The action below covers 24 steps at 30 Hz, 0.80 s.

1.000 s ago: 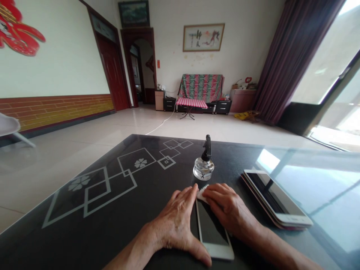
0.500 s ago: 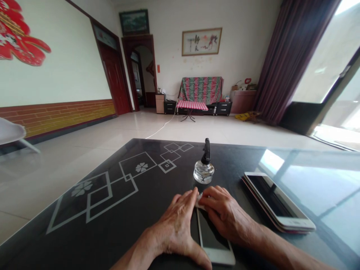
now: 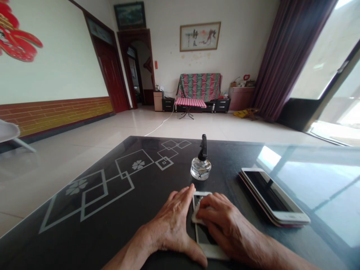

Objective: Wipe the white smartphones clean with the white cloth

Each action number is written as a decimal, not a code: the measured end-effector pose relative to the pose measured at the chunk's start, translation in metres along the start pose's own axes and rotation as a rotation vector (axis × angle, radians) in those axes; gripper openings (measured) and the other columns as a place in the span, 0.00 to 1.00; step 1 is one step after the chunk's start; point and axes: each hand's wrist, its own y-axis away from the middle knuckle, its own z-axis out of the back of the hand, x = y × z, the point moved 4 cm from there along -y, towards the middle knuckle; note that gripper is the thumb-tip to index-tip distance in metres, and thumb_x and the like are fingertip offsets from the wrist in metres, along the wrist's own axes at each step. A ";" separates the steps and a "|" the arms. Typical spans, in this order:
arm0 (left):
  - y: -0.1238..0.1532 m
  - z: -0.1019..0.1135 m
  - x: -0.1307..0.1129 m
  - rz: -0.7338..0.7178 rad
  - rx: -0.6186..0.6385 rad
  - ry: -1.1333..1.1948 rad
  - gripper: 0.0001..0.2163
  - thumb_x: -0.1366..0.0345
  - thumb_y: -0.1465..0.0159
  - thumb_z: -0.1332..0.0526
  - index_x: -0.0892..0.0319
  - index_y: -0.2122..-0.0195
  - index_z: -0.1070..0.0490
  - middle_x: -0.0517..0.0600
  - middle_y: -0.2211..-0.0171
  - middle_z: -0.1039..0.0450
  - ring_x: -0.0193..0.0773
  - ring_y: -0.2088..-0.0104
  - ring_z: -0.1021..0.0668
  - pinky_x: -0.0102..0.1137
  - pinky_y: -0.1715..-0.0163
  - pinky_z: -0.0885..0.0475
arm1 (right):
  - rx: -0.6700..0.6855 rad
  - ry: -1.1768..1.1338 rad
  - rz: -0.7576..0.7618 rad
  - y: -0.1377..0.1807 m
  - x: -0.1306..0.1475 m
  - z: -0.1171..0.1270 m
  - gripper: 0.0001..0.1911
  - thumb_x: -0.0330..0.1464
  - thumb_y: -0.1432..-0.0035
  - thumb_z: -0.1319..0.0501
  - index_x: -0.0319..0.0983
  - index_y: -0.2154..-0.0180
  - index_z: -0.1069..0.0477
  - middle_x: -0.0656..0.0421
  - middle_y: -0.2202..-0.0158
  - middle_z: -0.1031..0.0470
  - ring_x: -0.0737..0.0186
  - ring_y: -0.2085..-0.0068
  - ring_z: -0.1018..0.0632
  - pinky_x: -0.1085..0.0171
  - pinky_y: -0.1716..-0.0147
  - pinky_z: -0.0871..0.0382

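Note:
A white smartphone [image 3: 208,249] with a dark screen lies flat on the black table. My left hand [image 3: 172,221] spans its left side, fingertips at the far left corner and thumb at the near edge, steadying it. A small white wad, a cloth or tissue [image 3: 195,216], is pressed on the screen under the bent fingers of my right hand [image 3: 223,217]. The screen's far end shows light smears or droplets. My right hand covers much of the phone's right side. Just beyond the phone stands a clear spray bottle [image 3: 200,168] with a black trigger head, upright.
To the right lies another white smartphone [image 3: 271,191], on top of a stack with a reddish edge below. The glossy black table [image 3: 107,243] carries grey square and flower patterns. Farther off are a small checked table [image 3: 190,102] and a purple curtain [image 3: 292,56].
My right hand has drawn the white wad from the phone's far end towards me, uncovering the far edge. My left hand keeps its place at the phone. The view has shifted slightly.

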 end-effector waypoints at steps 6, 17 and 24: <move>0.000 -0.001 0.003 -0.024 -0.011 -0.006 0.66 0.42 0.64 0.30 0.62 0.33 0.70 0.63 0.33 0.63 0.57 0.34 0.56 0.54 0.37 0.62 | -0.128 0.136 -0.065 -0.011 -0.019 0.000 0.12 0.27 0.39 0.47 0.42 0.60 0.26 0.55 0.63 0.30 0.61 0.62 0.30 0.59 0.59 0.36; 0.001 0.001 0.001 0.001 0.009 -0.015 0.66 0.42 0.65 0.30 0.64 0.33 0.68 0.62 0.33 0.64 0.57 0.34 0.57 0.52 0.36 0.61 | 0.048 0.119 0.037 -0.008 -0.019 0.009 0.13 0.26 0.39 0.47 0.42 0.60 0.26 0.57 0.63 0.29 0.63 0.62 0.29 0.61 0.59 0.38; 0.001 -0.001 0.003 -0.038 0.019 -0.015 0.66 0.42 0.64 0.30 0.62 0.33 0.69 0.63 0.33 0.64 0.57 0.34 0.56 0.53 0.37 0.62 | 0.204 0.020 0.047 0.001 0.013 0.018 0.10 0.27 0.39 0.45 0.45 0.63 0.26 0.60 0.63 0.28 0.64 0.61 0.28 0.63 0.58 0.37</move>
